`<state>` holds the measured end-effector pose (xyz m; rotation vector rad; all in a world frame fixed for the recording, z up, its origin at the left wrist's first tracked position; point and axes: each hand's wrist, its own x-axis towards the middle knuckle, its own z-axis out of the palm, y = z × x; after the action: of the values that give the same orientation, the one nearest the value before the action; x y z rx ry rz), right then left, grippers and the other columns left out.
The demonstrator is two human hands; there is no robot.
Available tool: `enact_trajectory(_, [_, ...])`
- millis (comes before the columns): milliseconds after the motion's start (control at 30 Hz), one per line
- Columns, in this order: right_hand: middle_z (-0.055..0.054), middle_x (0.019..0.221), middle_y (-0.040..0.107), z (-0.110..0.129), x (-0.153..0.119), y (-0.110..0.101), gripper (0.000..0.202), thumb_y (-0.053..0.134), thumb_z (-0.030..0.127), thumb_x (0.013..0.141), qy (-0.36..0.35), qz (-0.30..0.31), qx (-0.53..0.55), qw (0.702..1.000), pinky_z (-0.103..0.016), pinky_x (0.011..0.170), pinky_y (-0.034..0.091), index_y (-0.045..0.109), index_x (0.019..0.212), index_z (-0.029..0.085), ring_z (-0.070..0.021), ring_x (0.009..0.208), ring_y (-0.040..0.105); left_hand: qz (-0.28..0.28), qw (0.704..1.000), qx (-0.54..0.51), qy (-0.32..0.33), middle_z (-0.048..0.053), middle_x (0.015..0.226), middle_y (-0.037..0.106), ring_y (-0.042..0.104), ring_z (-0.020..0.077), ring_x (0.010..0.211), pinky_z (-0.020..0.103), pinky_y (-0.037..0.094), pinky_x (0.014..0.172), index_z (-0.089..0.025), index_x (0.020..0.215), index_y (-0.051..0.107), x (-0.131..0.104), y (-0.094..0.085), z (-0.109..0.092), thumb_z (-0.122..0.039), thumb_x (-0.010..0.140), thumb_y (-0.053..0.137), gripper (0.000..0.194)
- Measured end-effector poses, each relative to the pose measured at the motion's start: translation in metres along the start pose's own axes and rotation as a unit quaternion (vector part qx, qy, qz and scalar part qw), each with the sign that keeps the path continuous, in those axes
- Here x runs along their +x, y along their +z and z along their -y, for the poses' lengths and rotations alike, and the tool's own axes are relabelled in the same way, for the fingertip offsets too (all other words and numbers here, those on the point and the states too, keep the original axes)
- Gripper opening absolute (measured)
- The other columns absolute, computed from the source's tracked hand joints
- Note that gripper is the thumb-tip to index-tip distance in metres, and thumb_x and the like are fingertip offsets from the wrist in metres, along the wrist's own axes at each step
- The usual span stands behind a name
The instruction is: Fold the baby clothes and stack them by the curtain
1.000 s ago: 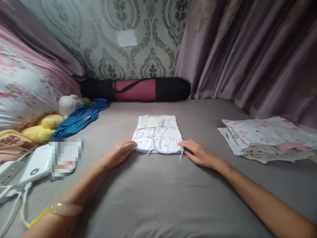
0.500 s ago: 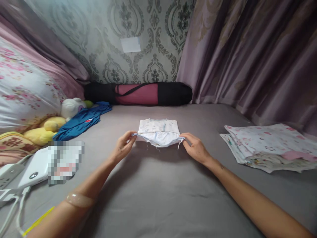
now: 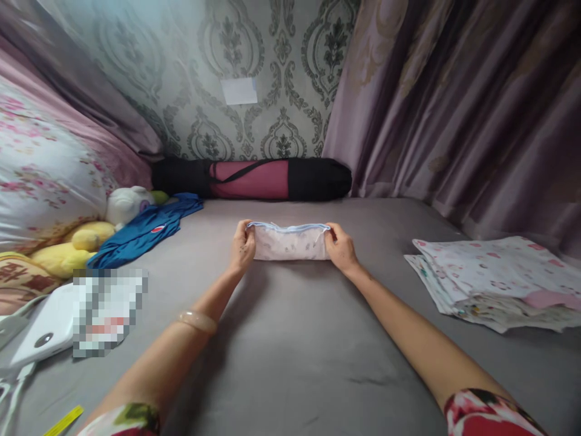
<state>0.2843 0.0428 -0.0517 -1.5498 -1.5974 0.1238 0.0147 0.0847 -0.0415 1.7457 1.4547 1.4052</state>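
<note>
A small white printed cloth garment [image 3: 290, 243] with pale blue edging is folded into a low strip at the middle of the bed. My left hand [image 3: 244, 247] pinches its left end at the blue-edged top corner. At the opposite corner my right hand [image 3: 341, 247] grips the cloth the same way, thumb toward me. The blue edge sags slightly between the two hands, and a short white tie hangs near the right end. Whatever lies behind the raised edge is hidden.
Folded printed cloths [image 3: 499, 278] are stacked at the right. On the left lie a blue garment [image 3: 140, 233], a yellow plush toy [image 3: 72, 251], a white power bank [image 3: 48, 327] with cables and a blurred packet. A black and maroon rolled bag [image 3: 252, 179] lies along the wall.
Both hands have carried the garment's near edge up and away from me, folding it over the far part. The printed outer side now faces me.
</note>
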Motion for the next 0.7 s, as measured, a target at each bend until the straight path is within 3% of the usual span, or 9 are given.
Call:
enact_trajectory(167, [-0.012, 0.111, 0.069, -0.020, 0.026, 0.025, 0.033, 0.037, 0.026, 0.095, 0.074, 0.036, -0.079, 0.993, -0.031, 0.088, 0.047, 0.059, 0.118, 0.015, -0.0231, 0.101, 0.064, 0.027, 0.990, 0.135, -0.034, 0.006, 0.095, 0.065, 0.061, 0.0188, 0.091, 0.028, 0.045, 0.080, -0.019, 0.109, 0.054, 0.032, 0.021, 0.022, -0.024, 0.094, 0.039, 0.022])
enact_trajectory(267, [-0.015, 0.116, 0.066, -0.028, 0.026, 0.034, 0.032, 0.040, 0.023, 0.094, 0.123, 0.079, -0.143, 0.979, -0.031, 0.089, 0.046, 0.060, 0.117, 0.013, -0.0241, 0.106, 0.062, 0.075, 0.961, 0.242, -0.110, 0.011, 0.104, 0.067, 0.062, 0.0228, 0.099, 0.030, 0.045, 0.081, -0.018, 0.106, 0.056, 0.041, 0.029, 0.035, -0.026, 0.095, 0.040, 0.021])
enact_trajectory(333, [-0.015, 0.118, 0.065, -0.029, 0.024, 0.037, 0.032, 0.041, 0.022, 0.094, 0.136, 0.087, -0.174, 0.971, -0.031, 0.089, 0.045, 0.060, 0.117, 0.013, -0.0240, 0.108, 0.061, 0.088, 0.947, 0.284, -0.126, 0.014, 0.107, 0.068, 0.063, 0.0249, 0.102, 0.032, 0.045, 0.081, -0.019, 0.102, 0.057, 0.042, 0.031, 0.041, -0.030, 0.095, 0.040, 0.021])
enact_trajectory(700, [-0.013, 0.105, 0.071, -0.023, 0.033, 0.032, 0.030, 0.040, 0.028, 0.096, 0.172, 0.100, -0.218, 0.955, -0.030, 0.079, 0.047, 0.065, 0.108, 0.017, -0.0227, 0.095, 0.067, 0.052, 0.946, 0.299, -0.114, 0.013, 0.103, 0.070, 0.065, 0.0261, 0.101, 0.033, 0.046, 0.078, -0.021, 0.100, 0.058, 0.041, 0.031, 0.044, -0.032, 0.095, 0.039, 0.023])
